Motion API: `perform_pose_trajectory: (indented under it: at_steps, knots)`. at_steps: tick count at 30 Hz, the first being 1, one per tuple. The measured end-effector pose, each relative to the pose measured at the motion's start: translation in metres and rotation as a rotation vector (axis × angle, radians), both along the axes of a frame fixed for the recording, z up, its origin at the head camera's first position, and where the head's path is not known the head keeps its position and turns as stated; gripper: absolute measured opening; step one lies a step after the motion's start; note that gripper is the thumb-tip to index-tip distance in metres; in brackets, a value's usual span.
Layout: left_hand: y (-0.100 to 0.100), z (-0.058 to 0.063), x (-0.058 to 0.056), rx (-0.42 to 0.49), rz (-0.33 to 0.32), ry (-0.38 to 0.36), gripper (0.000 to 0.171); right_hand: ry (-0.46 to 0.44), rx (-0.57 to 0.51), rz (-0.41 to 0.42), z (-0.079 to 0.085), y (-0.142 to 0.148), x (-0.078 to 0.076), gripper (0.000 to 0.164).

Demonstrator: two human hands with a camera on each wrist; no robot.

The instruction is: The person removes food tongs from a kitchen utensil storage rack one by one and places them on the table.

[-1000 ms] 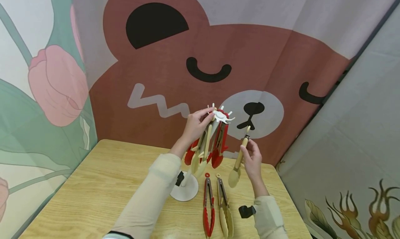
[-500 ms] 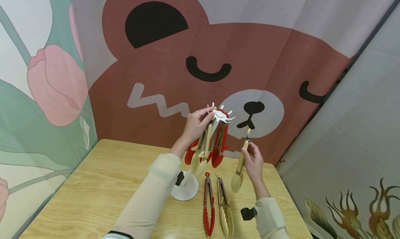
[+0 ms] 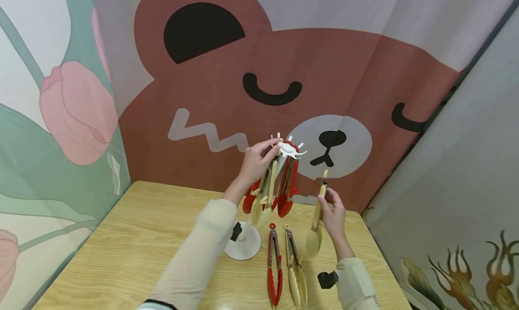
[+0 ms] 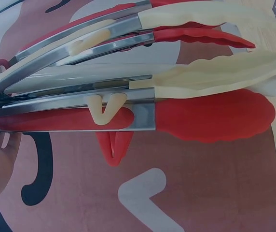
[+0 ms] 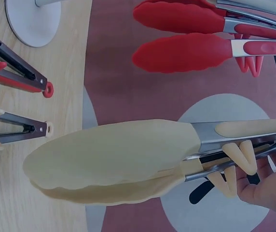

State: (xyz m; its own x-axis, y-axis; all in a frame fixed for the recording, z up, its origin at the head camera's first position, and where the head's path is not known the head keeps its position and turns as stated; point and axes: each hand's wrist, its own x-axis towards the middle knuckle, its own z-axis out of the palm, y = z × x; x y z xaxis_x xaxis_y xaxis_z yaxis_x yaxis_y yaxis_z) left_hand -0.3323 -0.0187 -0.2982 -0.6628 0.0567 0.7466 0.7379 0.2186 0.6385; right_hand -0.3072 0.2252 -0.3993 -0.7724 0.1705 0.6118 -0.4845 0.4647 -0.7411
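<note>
A white stand (image 3: 289, 150) with hooks around its top carries several tongs. My left hand (image 3: 254, 162) is at the hooks, thumb and fingers pinching the top end of cream tongs (image 3: 267, 193). Red tongs (image 3: 287, 188) hang beside them; in the left wrist view, their red head (image 4: 215, 113) lies behind the cream head (image 4: 220, 75). To the right of the stand, my right hand (image 3: 334, 213) grips another pair of cream tongs (image 3: 314, 238) by the handle, ring end up and head down. The right wrist view shows their two cream heads (image 5: 114, 152) slightly apart.
Red tongs (image 3: 275, 274) and cream tongs (image 3: 297, 278) lie side by side on the wooden table (image 3: 134, 256), ring ends away from me. The stand's round white base (image 3: 248, 247) sits behind them. A bear-print curtain (image 3: 202, 89) hangs just past the table.
My right hand has moved slightly right and down with its cream tongs, which now hang more upright. My left hand stays at the top of the stand.
</note>
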Motion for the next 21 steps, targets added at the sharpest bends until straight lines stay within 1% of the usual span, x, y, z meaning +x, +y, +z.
perform_pose_trajectory:
  at_steps: [8, 15, 21]
  knots:
    - [0.001, 0.000, 0.001, 0.005, -0.002, -0.012, 0.030, -0.016, 0.032, -0.026, -0.001, 0.002, 0.002, 0.029]
    - [0.000, 0.000, 0.002, 0.005, 0.005, -0.006, 0.029, -0.038, 0.097, -0.066, -0.007, 0.005, -0.001, 0.028]
    - [0.000, -0.001, 0.000, -0.004, 0.006, 0.003, 0.030, -0.038, 0.101, -0.088, -0.012, 0.009, -0.003, 0.027]
